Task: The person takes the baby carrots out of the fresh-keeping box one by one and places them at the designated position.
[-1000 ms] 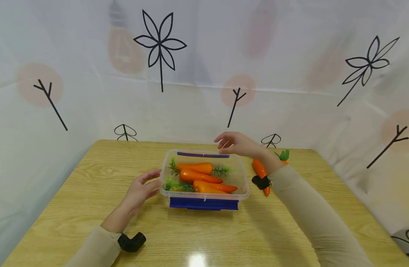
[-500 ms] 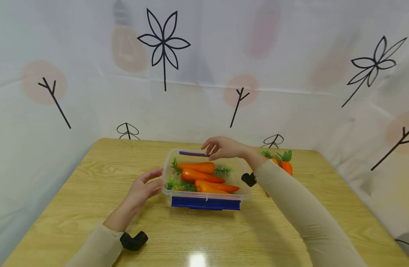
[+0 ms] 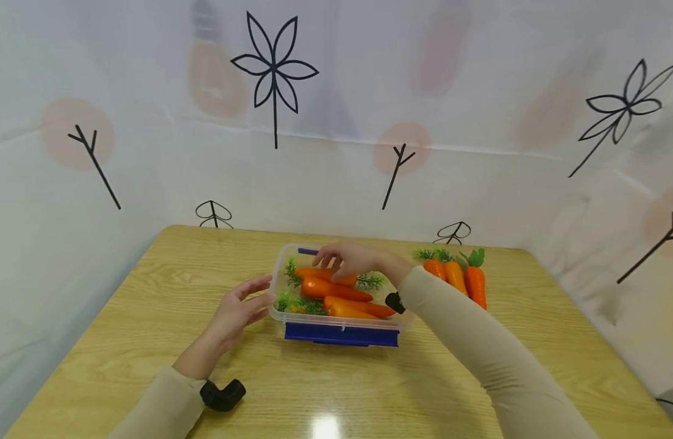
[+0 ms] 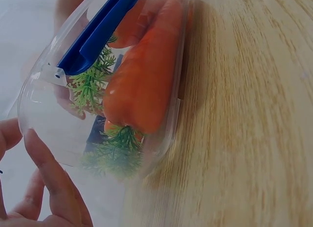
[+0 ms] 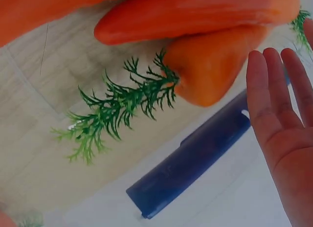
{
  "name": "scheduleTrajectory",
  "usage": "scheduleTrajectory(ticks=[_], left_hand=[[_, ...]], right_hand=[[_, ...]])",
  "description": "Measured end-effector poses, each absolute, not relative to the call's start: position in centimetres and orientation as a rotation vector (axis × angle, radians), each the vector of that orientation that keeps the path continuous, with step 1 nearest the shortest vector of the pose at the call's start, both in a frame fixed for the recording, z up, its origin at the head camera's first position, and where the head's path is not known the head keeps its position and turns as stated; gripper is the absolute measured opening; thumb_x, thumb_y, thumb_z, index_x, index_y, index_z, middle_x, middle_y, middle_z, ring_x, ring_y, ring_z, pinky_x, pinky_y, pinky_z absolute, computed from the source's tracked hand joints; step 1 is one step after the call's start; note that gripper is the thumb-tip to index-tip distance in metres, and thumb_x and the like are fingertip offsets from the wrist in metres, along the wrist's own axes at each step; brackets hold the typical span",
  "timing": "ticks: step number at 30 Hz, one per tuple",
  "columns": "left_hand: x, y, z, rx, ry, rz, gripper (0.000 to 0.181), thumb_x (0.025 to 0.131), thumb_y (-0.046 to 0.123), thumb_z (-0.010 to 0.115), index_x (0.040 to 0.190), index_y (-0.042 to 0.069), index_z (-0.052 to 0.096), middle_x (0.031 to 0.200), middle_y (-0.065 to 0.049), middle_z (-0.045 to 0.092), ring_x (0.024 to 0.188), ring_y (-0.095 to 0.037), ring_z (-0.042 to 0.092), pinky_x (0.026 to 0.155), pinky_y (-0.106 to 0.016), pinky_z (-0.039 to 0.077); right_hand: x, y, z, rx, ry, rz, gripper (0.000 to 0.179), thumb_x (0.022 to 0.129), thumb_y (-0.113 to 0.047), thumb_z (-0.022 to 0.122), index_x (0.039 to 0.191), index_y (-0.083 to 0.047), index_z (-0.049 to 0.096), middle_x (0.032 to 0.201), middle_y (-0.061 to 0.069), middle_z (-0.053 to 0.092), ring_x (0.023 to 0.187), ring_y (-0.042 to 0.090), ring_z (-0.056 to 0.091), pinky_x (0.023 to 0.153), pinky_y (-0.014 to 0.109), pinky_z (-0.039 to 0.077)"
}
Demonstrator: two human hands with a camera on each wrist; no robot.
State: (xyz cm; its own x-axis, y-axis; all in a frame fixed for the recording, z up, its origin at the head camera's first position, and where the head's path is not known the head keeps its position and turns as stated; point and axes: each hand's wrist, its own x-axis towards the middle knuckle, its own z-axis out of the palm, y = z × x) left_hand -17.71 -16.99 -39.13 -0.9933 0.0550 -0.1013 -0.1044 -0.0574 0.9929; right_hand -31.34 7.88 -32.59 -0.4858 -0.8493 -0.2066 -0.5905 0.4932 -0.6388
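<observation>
Left grip [image 3: 235, 311], relaxed and apart, touched the blue-latched clear box [image 3: 342, 334] toward the far edge of the worktop [image 3: 161, 292] — and there hung the right grip [image 3: 353, 257], loosely parted, over the carrots [image 3: 333, 289] inside!

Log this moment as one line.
left hand: at container, left side; right hand: over packed carrots, nothing held; other carrots: three visible, right of container

Box [image 3: 314, 319] standing on bench [image 3: 205, 274], cloth [image 3: 336, 183] hanging behind. Carrots [image 3: 336, 289] lying crosswise in box, one behind another. Front flap [image 3: 342, 334] sitting along box's near side. Three more carrots [image 3: 455, 277] resting on bench right of box, side by side, leaves [image 3: 475, 257] pointing rearward. Left hand [image 3: 235, 311] touching box's left end; right hand [image 3: 355, 258] hovering over box's back part, above rear carrot [image 3: 309, 273].
</observation>
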Motion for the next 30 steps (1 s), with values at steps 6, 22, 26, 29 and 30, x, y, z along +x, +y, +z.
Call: scheduleTrajectory(ticks=[6,22,26,29,30], left_hand=[[-17.8,-16.9,-39.0,-0.054,2.081,2.205,0.053,0.088,0.015,0.065,0.136,0.004,0.046,0.133,-0.014,0.041,0.099,-0.015,0.057,0.084,-0.028,0.049],[-17.9,-17.0,-39.2,-0.066,2.059,2.227,0.054,0.087,0.014,0.067,0.136,0.004,0.046,0.133,-0.014,0.041,0.098,-0.016,0.057,0.084,-0.03,0.049],[-18.0,-17.0,-39.3,-0.064,2.056,2.23,0.054,0.087,0.014,0.067,0.136,0.004,0.046,0.133,-0.014,0.041,0.099,-0.016,0.057,0.084,-0.031,0.049],[-17.9,-17.0,-39.3,-0.065,2.055,2.233,0.054,0.086,0.014,0.067,0.135,0.003,0.046,0.133,-0.014,0.041,0.098,-0.016,0.057,0.084,-0.03,0.049],[-17.9,-16.9,-39.3,-0.068,2.053,2.237,0.054,0.086,0.013,0.067,0.135,0.003,0.047,0.133,-0.014,0.041,0.098,-0.016,0.057,0.084,-0.03,0.05]], right_hand=[[-30.8,7.2,-33.1,-1.195,2.25,-0.513,0.046,0.086,0.0,0.064,0.129,-0.009,0.053,0.124,0.008,0.053,0.107,0.023,0.055,0.089,0.029,0.046],[-30.5,5.8,-33.9,-1.282,2.243,-0.314,0.054,0.089,-0.005,0.061,0.139,-0.019,0.045,0.135,0.008,0.046,0.118,0.024,0.046,0.099,0.038,0.038],[-30.5,5.4,-34.2,-1.307,2.254,-0.344,0.05,0.088,-0.01,0.065,0.136,-0.015,0.048,0.132,0.008,0.047,0.111,0.022,0.047,0.095,0.035,0.04],[-30.5,5.2,-34.3,-1.303,2.266,-0.365,0.048,0.087,-0.01,0.066,0.132,-0.016,0.05,0.121,0.006,0.05,0.098,0.021,0.047,0.086,0.032,0.043],[-30.6,5.2,-34.3,-1.29,2.276,-0.365,0.047,0.086,-0.011,0.067,0.13,-0.018,0.05,0.117,0.005,0.051,0.095,0.02,0.046,0.084,0.032,0.043]])
